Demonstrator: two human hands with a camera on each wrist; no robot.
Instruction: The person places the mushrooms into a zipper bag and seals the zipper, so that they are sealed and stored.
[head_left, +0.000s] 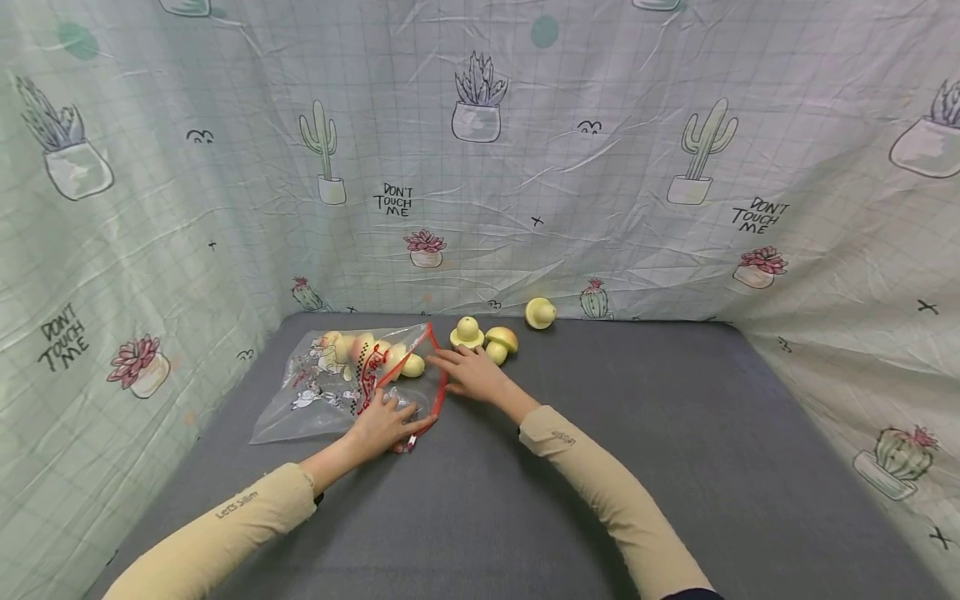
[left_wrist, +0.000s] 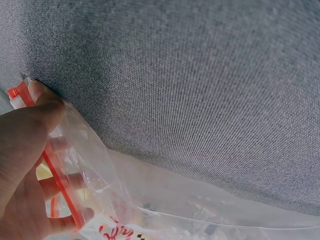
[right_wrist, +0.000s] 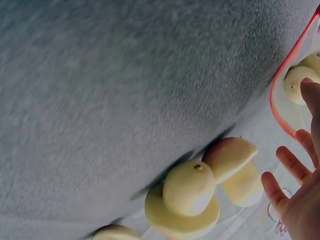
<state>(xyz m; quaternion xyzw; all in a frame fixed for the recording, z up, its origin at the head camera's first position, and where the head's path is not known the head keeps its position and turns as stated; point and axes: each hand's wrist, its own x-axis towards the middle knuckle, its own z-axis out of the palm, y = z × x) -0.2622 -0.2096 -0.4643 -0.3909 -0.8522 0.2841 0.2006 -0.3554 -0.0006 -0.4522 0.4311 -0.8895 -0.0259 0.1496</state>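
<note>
A clear plastic zip bag (head_left: 281,421) with a red zip edge lies on the grey table, holding several pale yellow mushroom-shaped pieces (head_left: 412,366). My left hand (head_left: 381,429) grips the near corner of the bag's mouth. In the left wrist view its thumb presses by the zip end, and its other fingers spread behind the clear film. My right hand (head_left: 477,377) is beside the far part of the mouth, fingers extended and apart. In the right wrist view nothing is in its palm (right_wrist: 305,210), and a thumb tip overlaps a mushroom piece (right_wrist: 296,84) inside the bag.
Just beyond my right hand sit two more mushroom pieces, one cap-down (head_left: 467,333) and one tilted with a reddish cap (head_left: 501,343). A third (head_left: 540,313) lies farther back by the cactus-print curtain (head_left: 622,250), which encloses the table (head_left: 637,400) at the back and sides.
</note>
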